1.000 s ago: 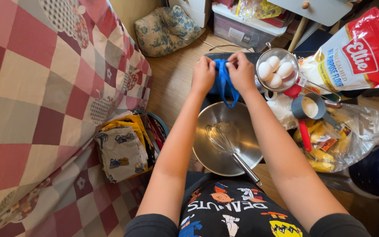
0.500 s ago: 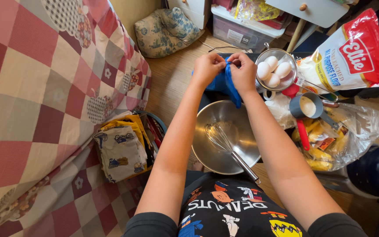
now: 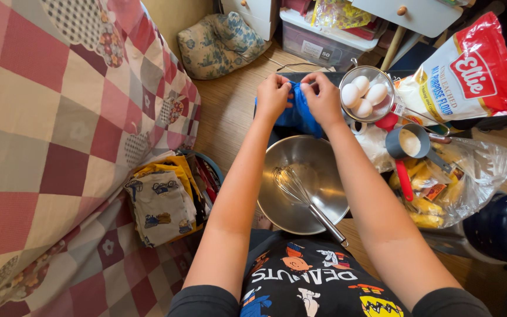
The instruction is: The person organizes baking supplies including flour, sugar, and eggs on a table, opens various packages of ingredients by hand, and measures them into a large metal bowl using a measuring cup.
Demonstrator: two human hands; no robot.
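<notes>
two hands (image 3: 298, 97), four eggs (image 3: 362, 94)

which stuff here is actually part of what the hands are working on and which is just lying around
In use: left hand and right hand both gripping the blue bag; steel bowl with whisk, eggs, flour bag, measuring cup.

Lying about: quilt, cushion, storage box.

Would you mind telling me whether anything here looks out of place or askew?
Nothing is spilled or damaged. The whisk leans in the steel bowl, handle over the rim. Both hands, left and right, pinch a blue bag.
</notes>
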